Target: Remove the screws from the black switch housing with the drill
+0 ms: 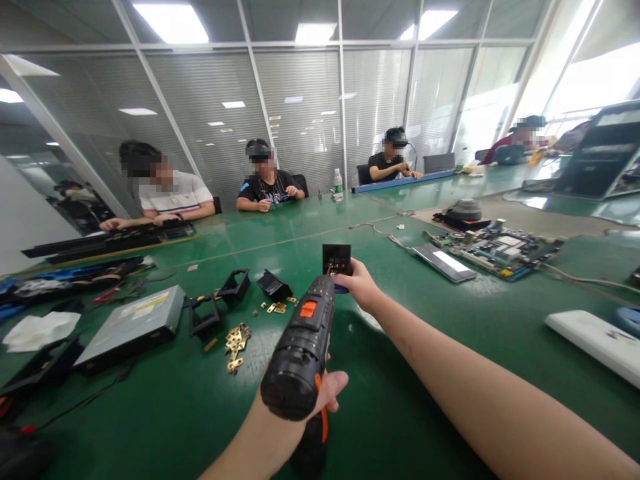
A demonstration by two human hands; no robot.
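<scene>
My left grip [327, 392] is closed around the drill [299, 347], its long axis pointing forward and slightly right, toward the black piece [336, 253]. My right grip [361, 285] pinches this piece just beyond; whether they touch, I cannot tell.

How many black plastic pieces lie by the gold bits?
3: left one, beside the gold pile; middle one, behind it; right one, beside that. The drill may hide more.

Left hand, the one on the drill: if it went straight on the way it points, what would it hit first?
Most likely the black part in the right hand. The drill in the left hand points its tip there; whether it already touches is unclear.
</scene>
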